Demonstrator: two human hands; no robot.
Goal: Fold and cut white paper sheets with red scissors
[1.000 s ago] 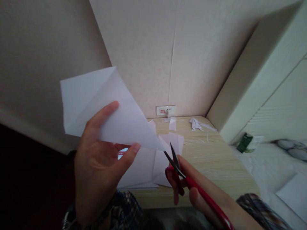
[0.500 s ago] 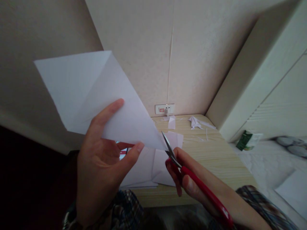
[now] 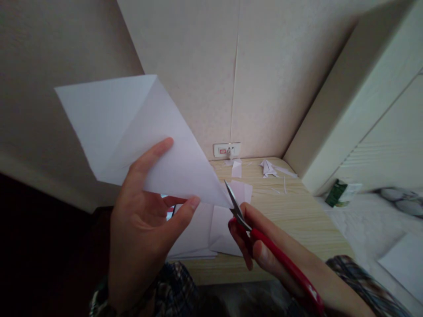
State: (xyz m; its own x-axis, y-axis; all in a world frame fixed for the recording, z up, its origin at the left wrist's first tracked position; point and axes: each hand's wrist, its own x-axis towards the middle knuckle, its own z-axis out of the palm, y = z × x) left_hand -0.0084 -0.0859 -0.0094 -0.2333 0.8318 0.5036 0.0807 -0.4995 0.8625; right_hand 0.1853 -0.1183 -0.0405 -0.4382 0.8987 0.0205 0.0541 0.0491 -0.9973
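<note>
A folded white sheet of paper [image 3: 185, 163] is held up above the table by my left hand [image 3: 142, 224]. Thumb and fingers of that hand grip its lower edge, and one finger lies across its face. My right hand [image 3: 264, 237] is wrapped round red-handled scissors [image 3: 280, 257]. Their metal blades, slightly parted, are at the paper's pointed right tip. Below the held sheet, more white papers [image 3: 194, 229] lie on the table. A screen, perhaps a phone's, shows partly behind my left hand.
The pale wooden table [image 3: 297, 215] meets a wall with a socket [image 3: 227, 149]. Toward its back are a folded paper figure [image 3: 268, 168] and paper strips. To the right, a green-and-white packet [image 3: 337, 193] and a white sheet [image 3: 405, 264] lie on a white surface.
My left hand and the folded paper have shifted slightly to the right, the paper's top a little lower. The scissors stay at the tip, moved very slightly right.
</note>
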